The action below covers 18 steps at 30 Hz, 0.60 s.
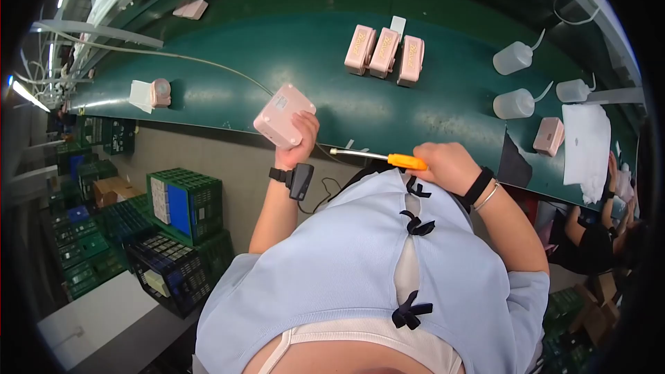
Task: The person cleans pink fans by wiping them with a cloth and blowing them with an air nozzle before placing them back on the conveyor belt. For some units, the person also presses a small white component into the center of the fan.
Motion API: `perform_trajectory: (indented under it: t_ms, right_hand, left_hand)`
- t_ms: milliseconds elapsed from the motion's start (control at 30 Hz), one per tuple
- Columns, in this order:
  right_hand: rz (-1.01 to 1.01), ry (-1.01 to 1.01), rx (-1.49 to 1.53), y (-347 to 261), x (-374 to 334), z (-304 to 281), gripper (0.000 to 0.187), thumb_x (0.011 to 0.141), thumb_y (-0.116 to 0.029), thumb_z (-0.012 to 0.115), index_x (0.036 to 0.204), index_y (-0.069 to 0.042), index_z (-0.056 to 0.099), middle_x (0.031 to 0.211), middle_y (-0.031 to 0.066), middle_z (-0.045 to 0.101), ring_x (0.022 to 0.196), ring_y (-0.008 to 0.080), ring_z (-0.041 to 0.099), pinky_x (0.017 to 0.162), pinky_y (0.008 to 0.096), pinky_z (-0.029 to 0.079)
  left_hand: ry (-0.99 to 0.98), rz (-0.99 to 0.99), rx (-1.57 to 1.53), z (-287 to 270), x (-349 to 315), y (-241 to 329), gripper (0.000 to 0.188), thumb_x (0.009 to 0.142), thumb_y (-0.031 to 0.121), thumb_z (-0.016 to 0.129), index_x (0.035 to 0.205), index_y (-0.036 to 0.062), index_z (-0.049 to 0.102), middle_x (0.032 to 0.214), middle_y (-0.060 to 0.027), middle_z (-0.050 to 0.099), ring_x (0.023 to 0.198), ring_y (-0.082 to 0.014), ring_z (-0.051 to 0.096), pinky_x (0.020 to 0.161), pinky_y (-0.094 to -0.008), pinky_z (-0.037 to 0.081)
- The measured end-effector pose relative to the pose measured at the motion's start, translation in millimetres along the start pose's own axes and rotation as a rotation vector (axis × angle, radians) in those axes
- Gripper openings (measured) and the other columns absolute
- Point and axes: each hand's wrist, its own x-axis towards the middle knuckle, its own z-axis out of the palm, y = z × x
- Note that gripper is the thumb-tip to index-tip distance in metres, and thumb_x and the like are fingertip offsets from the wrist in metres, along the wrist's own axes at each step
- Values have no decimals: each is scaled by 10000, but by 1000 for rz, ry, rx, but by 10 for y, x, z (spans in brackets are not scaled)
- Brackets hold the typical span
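Observation:
In my left hand (305, 131) is a pink square device (280, 112), held up over the bench's front edge with its flat, label-bearing face showing. A cable passes behind it. My right hand (447, 166) grips the orange handle of a screwdriver (405, 161). Its metal shaft points left toward the device, and the tip is apart from it. Farther back on the green bench (312, 48) stand three similar pink devices (383, 52) side by side, with a white card behind them.
Clear squeeze bottles (516, 104) stand at the right, near another pink device (549, 136) and a white cloth (585, 145). Left on the bench is a pink piece (160, 93) with white paper. Green crates (201, 201) are stacked at lower left. A co-worker (596, 235) is at far right.

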Motion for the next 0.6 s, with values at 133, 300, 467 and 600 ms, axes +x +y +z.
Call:
perform_trajectory:
  t_ms: [133,300,467,600]
  right_hand:
    - [-77,116,98,299,-161,227,337,837,-280,741,1062,-43,661,1093,159,681,911,292,676,815,374,531]
    - [-184,863,428,980,-595,888,274,855,-110,704,1096,2,637,1013,111,664,809,221,658,731,319,516]
    - [611,1433,968,1888,-1057,2209,290,916,-227,716,940,56,661,1016,111,660,845,157,649,734,275,516]
    - [827,1705,796,2308,-1124,2689,407,915,-330,723,989,63,649,992,99,659,746,157,644,682,276,518]
  left_hand:
    - [-8,165,269,34,195,-279,529,860,341,665,1287,75,505,1153,-131,545,989,-260,605,803,-393,578]
    - [-101,33,838,-9,357,-529,491,939,370,581,1302,52,492,1111,-124,553,956,-238,600,730,-361,581]
    - [-173,11,1249,-86,569,-625,534,985,458,520,1352,72,476,1100,-120,569,926,-225,597,676,-345,583]
    - [-169,12,1357,-202,721,-699,577,988,525,479,1405,127,453,1113,-123,556,890,-230,586,646,-333,561]
